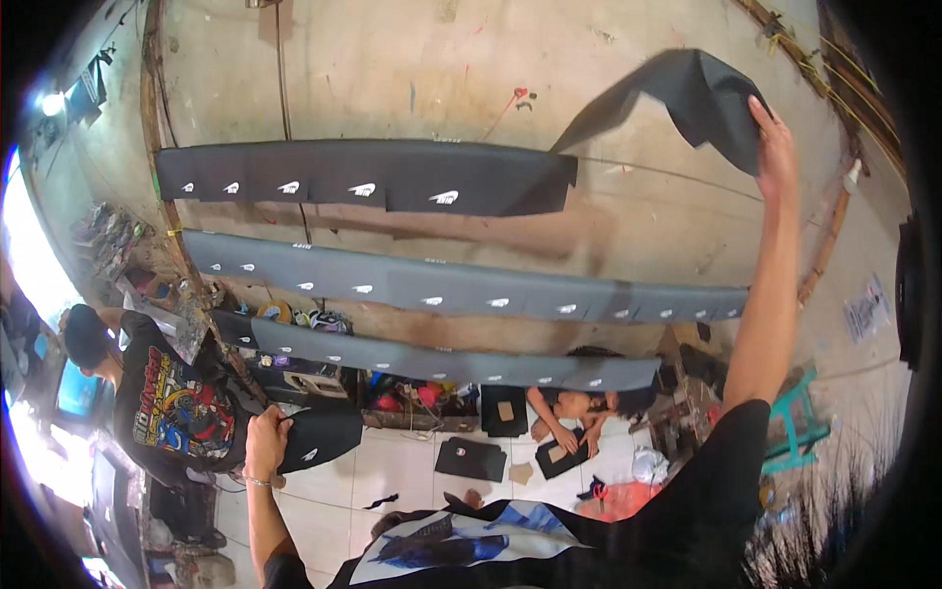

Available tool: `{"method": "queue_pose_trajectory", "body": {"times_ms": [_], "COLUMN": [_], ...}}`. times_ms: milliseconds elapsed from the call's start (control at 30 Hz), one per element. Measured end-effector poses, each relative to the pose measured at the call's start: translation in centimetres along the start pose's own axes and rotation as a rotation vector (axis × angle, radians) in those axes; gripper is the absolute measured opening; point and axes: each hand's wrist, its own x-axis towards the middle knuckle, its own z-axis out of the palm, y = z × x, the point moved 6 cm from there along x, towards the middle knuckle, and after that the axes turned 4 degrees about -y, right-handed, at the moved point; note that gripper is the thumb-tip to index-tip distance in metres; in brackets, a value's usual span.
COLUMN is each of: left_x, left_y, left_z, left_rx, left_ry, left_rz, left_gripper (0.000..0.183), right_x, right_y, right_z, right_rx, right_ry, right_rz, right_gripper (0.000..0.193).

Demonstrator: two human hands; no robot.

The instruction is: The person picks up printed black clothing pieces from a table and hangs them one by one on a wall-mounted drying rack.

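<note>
Holding a limp, black, fabric-like sheet (pixel 702 93) aloft at two o'clock, the right hand (pixel 773 147) probably stops its length bunching beside the flat black panels (pixel 373 167) hung toward eleven, while the left hand (pixel 265 444) clutches a white-printed black piece (pixel 329 432) at eight.

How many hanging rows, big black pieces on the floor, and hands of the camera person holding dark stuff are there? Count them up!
Hanging rows: 3 (black top row, grey middle row, grey bottom row)
Big black pieces: 3 (left piece, middle piece, right piece)
Hands: 2 (left hand with logo sheet, right hand with raised material)
Total: 8
</note>
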Motion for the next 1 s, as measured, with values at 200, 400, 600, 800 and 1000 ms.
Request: {"method": "queue_pose_trajectory", "body": {"times_ms": [200, 400, 600, 800, 1000], "left_x": [0.1, -1.1, -1.4, -3.1, -3.1], "left_y": [5.1, 7.0, 10.0, 11.3, 11.5], "left_z": [3.1, 5.9, 7.2, 7.6, 8.7], "left_rx": [0.049, 0.049, 0.08, 0.124, 0.118], "left_ry": [0.103, 0.044, 0.054, 0.061, 0.047], "left_rz": [0.03, -0.084, -0.088, -0.054, -0.124], "left_gripper": [0.011, 0.012, 0.011, 0.009, 0.01], "right_x": [7.5, 1.5, 0.2, 1.1, 1.9], "right_y": [11.1, 21.9, 28.0, 28.8, 30.0], "right_z": [-3.6, -5.7, -6.5, -6.4, -6.2], "right_rx": [0.011, 0.019, 0.059, 0.224, 0.287], "right_ry": [-0.051, -0.114, -0.108, -0.003, -0.02], "right_rz": [0.053, 0.243, 0.27, 0.251, 0.244], "right_gripper": [0.041, 0.039, 0.042, 0.041, 0.039]}}
